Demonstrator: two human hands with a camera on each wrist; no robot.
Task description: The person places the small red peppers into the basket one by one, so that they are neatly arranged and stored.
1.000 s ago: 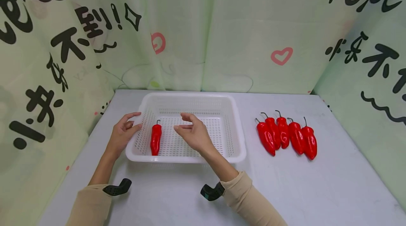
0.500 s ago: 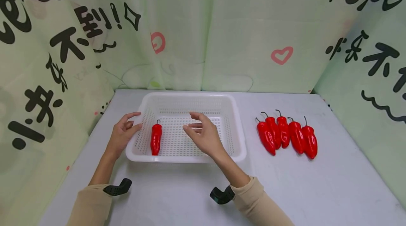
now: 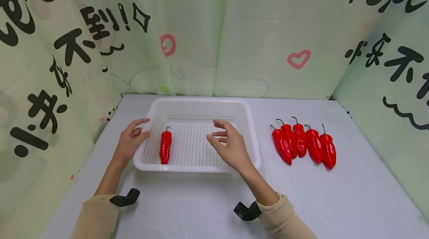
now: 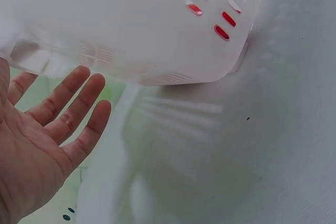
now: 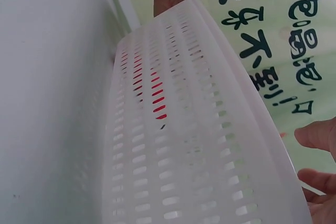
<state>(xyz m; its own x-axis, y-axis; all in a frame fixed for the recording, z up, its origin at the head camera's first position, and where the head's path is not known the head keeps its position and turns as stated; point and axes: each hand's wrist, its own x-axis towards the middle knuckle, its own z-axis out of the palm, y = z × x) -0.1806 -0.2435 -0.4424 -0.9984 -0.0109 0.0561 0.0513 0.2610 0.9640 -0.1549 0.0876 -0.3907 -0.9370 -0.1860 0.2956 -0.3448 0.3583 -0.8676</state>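
Note:
A white plastic basket with slotted walls stands on the table. One red pepper lies inside its left part, stem toward the far side. My left hand is at the basket's left rim, thumb and index fingertips touching it. The left wrist view shows that hand's other fingers spread loosely below the rim. Above the right half of the basket hovers my right hand, fingers relaxed and apart, with nothing in it. Several more red peppers lie in a row on the table, right of the basket.
A white table bears everything, and its far edge meets a pale green curtain with black lettering. Curtains also hang on the left and right sides. Dark cameras sit on both wrists.
My right hand has moved to the right over the basket, away from the pepper inside it. The left hand, basket and peppers stay where they were.

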